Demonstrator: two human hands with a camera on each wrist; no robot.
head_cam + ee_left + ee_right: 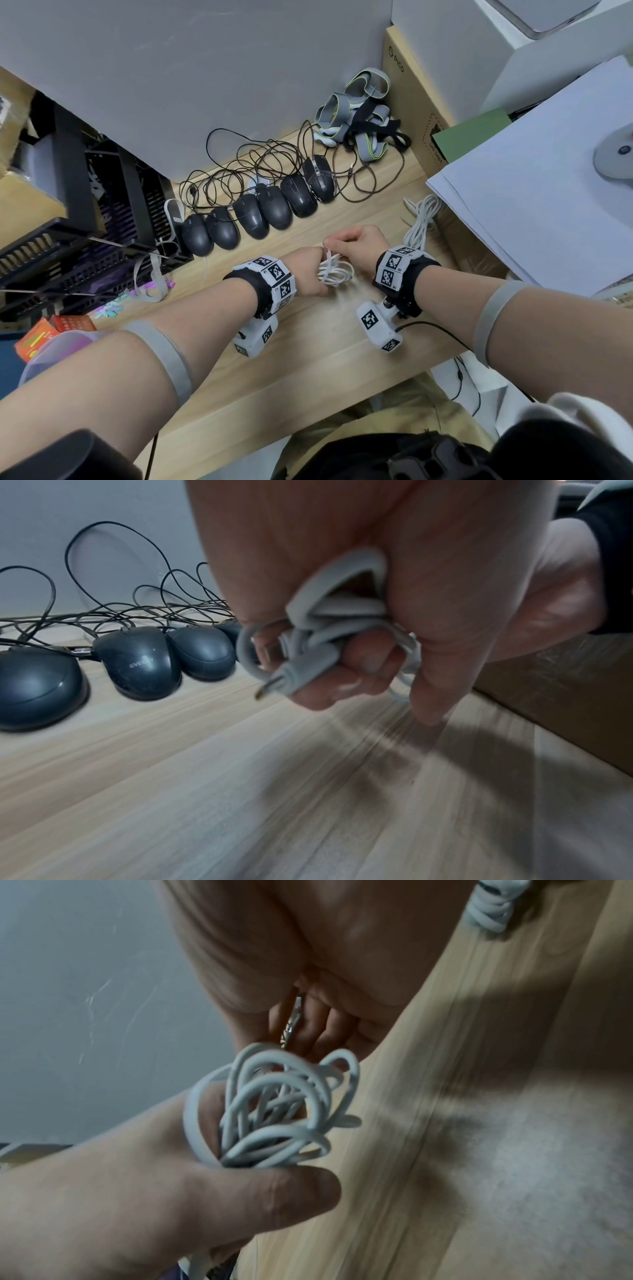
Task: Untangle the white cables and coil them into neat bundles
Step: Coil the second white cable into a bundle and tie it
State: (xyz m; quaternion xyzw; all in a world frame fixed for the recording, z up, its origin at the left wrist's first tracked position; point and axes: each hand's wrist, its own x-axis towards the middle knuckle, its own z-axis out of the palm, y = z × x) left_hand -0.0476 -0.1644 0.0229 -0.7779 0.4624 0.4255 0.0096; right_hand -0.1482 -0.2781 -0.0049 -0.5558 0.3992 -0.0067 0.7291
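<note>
- The left hand (310, 274) was closed round a small bundle of white cable (334, 272), thumb and curled fingers pinching the gathered loops at their waist, a connector plug (274, 681) poking out below the knuckles.
- The right hand (356, 245) was curled too, its fingertips pinching a strand at the top of that bundle, where a bit of metal showed between the fingers; whether that was the cable's other plug I cannot tell.
- The bundle hung between the two hands, just above the wooden desk (308, 359), near its middle and toward the near edge.
- Judged from its looks, the cable would be light, limp and smooth-jacketed, with springy loops apt to fan out if the pinch slackened; the waist of the coil was the sound place to hold, with the free end kept in the other hand.
- A second white cable bundle (423, 219) lay to the right, beyond the right wrist, beside a stack of white paper (534, 192).
- Farther off, a row of black computer mice (260, 212) sat along the far wall, their dark leads tangled behind them.
</note>
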